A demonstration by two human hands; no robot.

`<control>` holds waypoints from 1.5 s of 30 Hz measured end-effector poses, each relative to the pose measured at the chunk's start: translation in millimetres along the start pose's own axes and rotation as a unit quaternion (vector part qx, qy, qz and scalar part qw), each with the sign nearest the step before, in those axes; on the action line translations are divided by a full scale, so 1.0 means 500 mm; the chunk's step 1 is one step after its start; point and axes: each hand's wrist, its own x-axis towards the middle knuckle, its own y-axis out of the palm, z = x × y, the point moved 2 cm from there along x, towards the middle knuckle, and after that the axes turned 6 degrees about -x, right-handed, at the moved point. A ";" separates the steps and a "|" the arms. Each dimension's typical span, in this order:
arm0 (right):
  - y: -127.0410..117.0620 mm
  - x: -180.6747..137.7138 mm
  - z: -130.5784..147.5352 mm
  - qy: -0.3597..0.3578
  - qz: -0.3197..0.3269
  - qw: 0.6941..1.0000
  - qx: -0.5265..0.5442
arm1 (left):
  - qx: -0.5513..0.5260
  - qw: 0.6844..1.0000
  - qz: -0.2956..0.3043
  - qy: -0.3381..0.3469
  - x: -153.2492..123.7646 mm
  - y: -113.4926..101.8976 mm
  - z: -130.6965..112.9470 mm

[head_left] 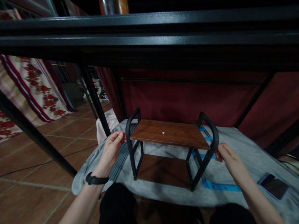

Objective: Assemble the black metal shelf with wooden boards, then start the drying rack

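Observation:
A small two-tier shelf with a brown wood-grain top board (pixel 170 132) and black tubular metal side frames stands upright before me. Its lower board (pixel 163 171) sits near the cloth. At the outside of the left frame, my left hand (pixel 114 144) is closed in a pinch, its fingertips against the tube about level with the top board. My right hand (pixel 227 155) has its fingers curled together at the outside of the right frame (pixel 215 137), at a similar height. Whatever lies between the fingertips of either hand is hidden or too small to make out.
Grey cloth (pixel 154 193) lies under the shelf. Grey tubes (pixel 121 161) are on the left, blue strips (pixel 219 186) and a phone (pixel 273 186) on the right. A black metal beam (pixel 149 40) crosses above; a dark red curtain (pixel 182 99) hangs behind.

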 end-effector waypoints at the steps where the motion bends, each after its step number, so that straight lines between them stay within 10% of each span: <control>1: -0.002 0.003 0.001 0.001 -0.007 1.000 -0.003 | -0.003 1.000 0.000 -0.007 0.012 -0.002 0.000; 21: 0.035 -0.047 -0.114 0.005 -0.025 0.999 0.027 | 0.057 0.998 -0.007 -0.038 -0.029 -0.031 0.061; 45: 0.012 -0.039 0.007 -0.097 -0.080 0.986 -0.106 | -0.020 0.999 -0.028 0.029 -0.019 0.031 0.009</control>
